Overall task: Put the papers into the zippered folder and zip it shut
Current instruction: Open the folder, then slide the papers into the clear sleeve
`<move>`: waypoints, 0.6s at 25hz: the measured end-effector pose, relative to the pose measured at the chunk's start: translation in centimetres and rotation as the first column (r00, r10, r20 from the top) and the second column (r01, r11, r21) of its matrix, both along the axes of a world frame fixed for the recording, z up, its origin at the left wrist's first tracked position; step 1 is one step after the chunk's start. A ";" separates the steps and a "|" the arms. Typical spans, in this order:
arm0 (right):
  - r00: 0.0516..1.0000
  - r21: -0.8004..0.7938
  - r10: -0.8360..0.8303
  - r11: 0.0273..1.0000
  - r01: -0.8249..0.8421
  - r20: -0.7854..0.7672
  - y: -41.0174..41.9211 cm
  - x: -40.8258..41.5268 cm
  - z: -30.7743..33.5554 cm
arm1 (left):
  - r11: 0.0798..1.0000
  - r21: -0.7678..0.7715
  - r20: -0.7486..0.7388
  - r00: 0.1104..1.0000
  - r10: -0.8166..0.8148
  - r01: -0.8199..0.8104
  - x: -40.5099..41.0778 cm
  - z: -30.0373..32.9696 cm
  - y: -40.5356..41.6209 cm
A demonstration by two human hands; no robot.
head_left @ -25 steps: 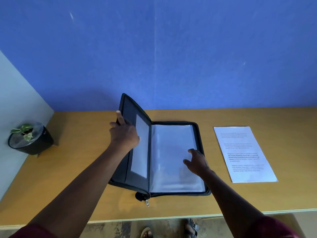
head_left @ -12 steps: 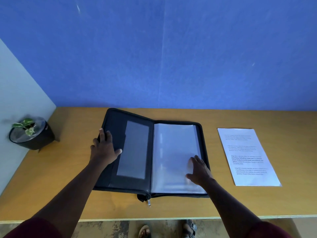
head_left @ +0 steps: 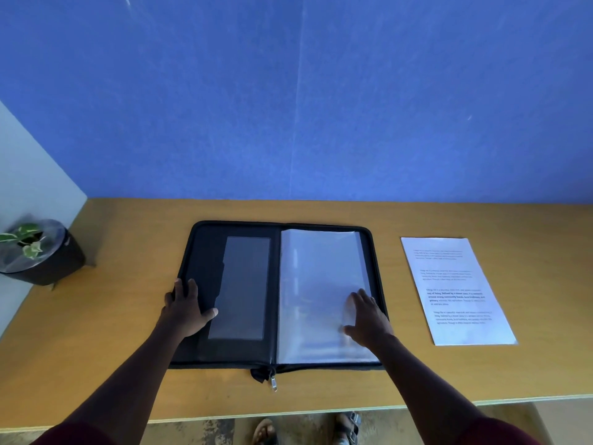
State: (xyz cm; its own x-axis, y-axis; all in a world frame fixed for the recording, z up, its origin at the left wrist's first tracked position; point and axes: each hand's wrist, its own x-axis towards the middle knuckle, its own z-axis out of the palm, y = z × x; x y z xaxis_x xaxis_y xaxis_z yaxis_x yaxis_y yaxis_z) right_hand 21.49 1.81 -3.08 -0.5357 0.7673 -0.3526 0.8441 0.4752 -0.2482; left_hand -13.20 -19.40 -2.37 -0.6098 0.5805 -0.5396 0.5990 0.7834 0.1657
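The folder lies open flat on the table, pressed down by both flat, empty hands: left on the cover, right on the sleeves. The papers lie apart, rightward. One hand should be kept pressing while the sheets are fetched and slid squarely inside.

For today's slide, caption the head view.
Both hands flatten the open folder; papers wait beside it.
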 end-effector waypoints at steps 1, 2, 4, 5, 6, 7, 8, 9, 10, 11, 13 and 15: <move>1.000 0.006 0.001 1.000 -0.001 -0.003 0.0 0.1 0.1 | 1.000 -0.005 0.003 1.000 0.005 -0.005 0.0 -0.3 0.1; 1.000 0.014 0.003 1.000 -0.003 -0.003 -0.1 0.2 0.1 | 1.000 -0.005 0.004 1.000 0.016 -0.016 0.1 -0.5 0.2; 1.000 0.034 0.008 0.999 -0.008 -0.005 -0.1 0.6 0.1 | 0.998 0.010 0.001 0.998 0.057 -0.057 0.4 -0.7 0.8; 1.000 0.038 0.009 0.999 -0.009 -0.011 -0.1 0.8 0.1 | 0.996 0.028 -0.011 0.996 0.083 -0.083 0.7 -0.7 1.3; 1.000 0.034 0.009 0.999 -0.008 -0.020 -0.1 1.0 0.1 | 0.993 0.058 -0.039 0.993 0.109 -0.106 1.2 -0.6 1.9; 0.999 0.025 0.003 1.000 -0.002 -0.039 0.0 1.1 0.1 | 0.988 0.102 -0.077 0.989 0.124 -0.116 1.9 -0.5 2.6; 0.998 0.013 -0.013 1.000 0.014 -0.069 0.2 1.2 0.1 | 0.982 0.160 -0.118 0.986 0.119 -0.100 2.7 -0.3 3.5; 0.993 0.003 -0.042 0.999 0.042 -0.109 0.5 1.4 0.2 | 0.973 0.221 -0.149 0.984 0.094 -0.059 3.8 -0.1 4.5; 0.985 -0.002 -0.081 0.997 0.082 -0.154 0.9 1.7 0.4 | 0.961 0.277 -0.160 0.986 0.052 -0.005 5.1 0.2 5.8; 0.973 0.004 -0.122 0.992 0.125 -0.196 1.5 2.0 0.6 | 0.947 0.319 -0.150 0.989 0.002 0.046 6.5 0.5 7.4; 0.947 0.026 -0.197 0.977 0.210 -0.255 3.0 3.1 1.1 | 0.920 0.369 -0.088 0.990 -0.108 0.133 10.0 1.0 11.1; 0.926 0.032 -0.258 0.960 0.277 -0.275 5.0 4.9 1.8 | 0.892 0.407 -0.003 0.977 -0.213 0.196 14.2 1.7 15.0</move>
